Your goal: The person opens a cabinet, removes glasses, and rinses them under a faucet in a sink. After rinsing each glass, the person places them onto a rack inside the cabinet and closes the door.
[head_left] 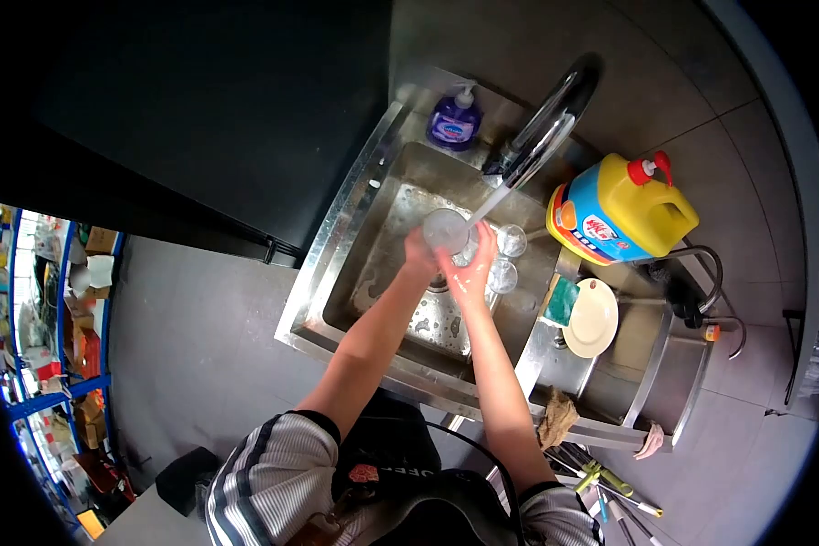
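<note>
Grey floor [200,309] borders a metal sink [337,246]. Toward the basin's far edge, the left hand [419,253] and right hand [470,270], both half-curled, hold a clear glass [446,229] between them by the running water [490,206]. Two other glasses [511,240] sit near the basin's right edge.

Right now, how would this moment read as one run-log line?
left hand: holding glass; right hand: holding glass; faucet: running; two more glasses: right of hands; plate: beside green sponge
</note>
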The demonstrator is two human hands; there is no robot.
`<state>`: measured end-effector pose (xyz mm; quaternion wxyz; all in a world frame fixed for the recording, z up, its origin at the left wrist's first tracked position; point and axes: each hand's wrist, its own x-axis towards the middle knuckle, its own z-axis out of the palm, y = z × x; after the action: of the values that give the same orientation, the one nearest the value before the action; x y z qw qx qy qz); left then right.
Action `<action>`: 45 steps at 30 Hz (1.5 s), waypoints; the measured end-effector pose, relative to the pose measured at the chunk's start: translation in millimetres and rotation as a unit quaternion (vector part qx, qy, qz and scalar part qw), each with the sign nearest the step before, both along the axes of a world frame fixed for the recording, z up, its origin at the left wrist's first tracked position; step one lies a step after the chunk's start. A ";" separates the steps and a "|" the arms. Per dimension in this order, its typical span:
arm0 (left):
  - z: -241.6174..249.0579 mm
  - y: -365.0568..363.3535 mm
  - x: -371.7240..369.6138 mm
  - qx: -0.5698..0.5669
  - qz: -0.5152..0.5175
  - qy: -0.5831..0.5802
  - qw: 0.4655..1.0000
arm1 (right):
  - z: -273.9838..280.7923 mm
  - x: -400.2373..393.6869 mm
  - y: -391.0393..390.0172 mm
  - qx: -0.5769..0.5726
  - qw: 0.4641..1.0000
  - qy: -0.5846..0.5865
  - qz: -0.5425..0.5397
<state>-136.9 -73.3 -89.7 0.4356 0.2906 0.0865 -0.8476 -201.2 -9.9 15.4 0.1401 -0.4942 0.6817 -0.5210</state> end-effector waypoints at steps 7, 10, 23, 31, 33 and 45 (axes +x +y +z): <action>-6.6 12.3 -14.1 0.010 -0.042 -0.081 0.996 | 9.8 7.1 -22.8 0.077 0.987 -0.126 0.065; 2.2 13.3 -6.0 -0.087 -0.139 -0.194 0.967 | 13.2 0.8 -23.0 0.121 0.990 -0.060 0.043; 72.2 -26.4 -3.7 -0.418 -0.505 -0.337 0.676 | -47.8 -77.5 -5.7 0.004 0.730 -0.673 -0.115; 110.6 -27.8 36.0 -0.244 -0.643 -0.368 0.626 | -61.0 -22.6 -23.5 0.178 0.581 -0.792 -0.059; 111.5 -32.0 43.3 -0.250 -0.669 -0.372 0.593 | -70.6 -3.3 -27.8 0.153 0.592 -0.789 -0.051; 58.7 1.2 15.0 -0.283 -0.038 -0.416 0.863 | -100.1 -26.5 -46.1 -0.011 0.601 -0.786 -0.144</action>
<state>-121.9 -72.1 -31.0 0.4618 0.4839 -0.3574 -0.6519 -227.7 -56.0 -84.7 0.5394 0.2087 0.3652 -0.7295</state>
